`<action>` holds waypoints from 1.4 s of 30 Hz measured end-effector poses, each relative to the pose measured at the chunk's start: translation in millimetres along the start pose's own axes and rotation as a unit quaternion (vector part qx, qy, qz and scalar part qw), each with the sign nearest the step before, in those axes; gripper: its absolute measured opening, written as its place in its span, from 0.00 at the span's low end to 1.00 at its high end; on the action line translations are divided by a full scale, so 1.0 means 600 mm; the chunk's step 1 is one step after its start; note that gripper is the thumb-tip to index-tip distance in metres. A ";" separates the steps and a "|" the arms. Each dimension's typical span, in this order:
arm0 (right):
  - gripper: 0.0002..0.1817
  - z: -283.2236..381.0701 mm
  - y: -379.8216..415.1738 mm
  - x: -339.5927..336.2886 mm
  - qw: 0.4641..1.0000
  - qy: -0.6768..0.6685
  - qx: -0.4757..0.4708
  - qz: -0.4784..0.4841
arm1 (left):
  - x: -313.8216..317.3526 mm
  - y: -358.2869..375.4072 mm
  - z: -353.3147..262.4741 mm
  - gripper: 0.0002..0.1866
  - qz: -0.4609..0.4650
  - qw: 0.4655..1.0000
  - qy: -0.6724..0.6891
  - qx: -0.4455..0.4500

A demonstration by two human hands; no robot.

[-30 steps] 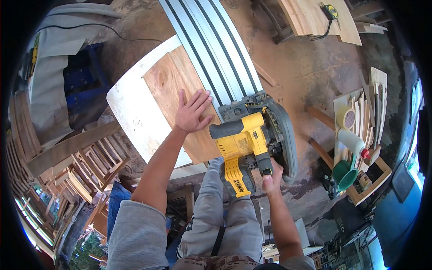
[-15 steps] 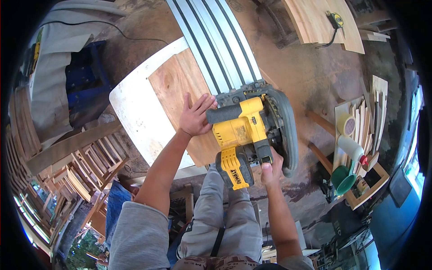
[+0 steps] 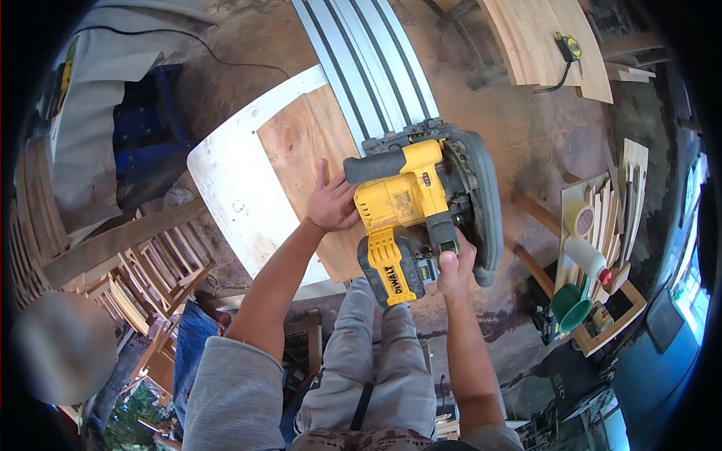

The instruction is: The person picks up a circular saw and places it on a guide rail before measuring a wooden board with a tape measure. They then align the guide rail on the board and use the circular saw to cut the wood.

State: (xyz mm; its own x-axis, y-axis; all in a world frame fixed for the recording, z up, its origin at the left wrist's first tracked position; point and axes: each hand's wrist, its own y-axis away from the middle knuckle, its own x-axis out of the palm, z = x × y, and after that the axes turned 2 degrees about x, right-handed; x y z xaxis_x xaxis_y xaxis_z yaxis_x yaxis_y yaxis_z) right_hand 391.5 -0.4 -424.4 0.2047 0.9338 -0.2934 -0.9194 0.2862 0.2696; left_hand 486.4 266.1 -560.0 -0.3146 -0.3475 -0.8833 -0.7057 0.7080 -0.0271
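A yellow and black DeWalt track saw (image 3: 398,199) sits at the near end of a silver guide rail (image 3: 368,60) with black strips. My right hand (image 3: 457,267) is wrapped round the saw's rear handle, thumb on top. Flat on a brown wooden board (image 3: 297,139), my left hand (image 3: 331,207) rests beside the saw's front handle. Its thumb is spread away, and some fingertips are hidden by the saw. Beneath the board lies a white panel (image 3: 233,180). The saw's blade cannot be seen.
At the upper right, a tape measure (image 3: 569,48) lies on a wooden panel (image 3: 526,45). To the right are a tape roll (image 3: 578,218), a white bottle (image 3: 587,255) and a green funnel (image 3: 569,308). Wood strips (image 3: 147,278) are stacked at left. A blurred round shape (image 3: 64,347) is at lower left.
The saw has shifted slightly up in view, against the rail's end. My left hand has slid slightly down, its fingers now more hidden. A blurred round shape has appeared at lower left.
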 end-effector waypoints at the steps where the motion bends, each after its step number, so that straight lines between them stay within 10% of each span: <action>1: 0.44 0.002 -0.001 0.001 1.000 0.003 0.000 0.003 | -0.002 0.000 0.002 0.32 0.002 1.000 -0.001 0.005; 19: 0.38 0.026 -0.070 0.033 1.000 -0.002 -0.029 0.004 | -0.013 0.009 0.016 0.42 0.182 0.974 -0.121 0.060; 42: 0.35 0.098 -0.258 0.122 0.999 0.009 -0.037 -0.005 | 0.005 0.019 0.021 0.34 0.103 0.988 0.114 0.002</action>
State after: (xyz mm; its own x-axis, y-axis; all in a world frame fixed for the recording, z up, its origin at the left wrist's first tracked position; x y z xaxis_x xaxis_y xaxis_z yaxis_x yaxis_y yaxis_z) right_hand 568.5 36.2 -433.5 0.2092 0.9268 -0.3119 -0.9395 0.2790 0.1988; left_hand 485.5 280.9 -569.2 -0.5860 -0.3251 -0.7422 -0.6102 0.7797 0.1403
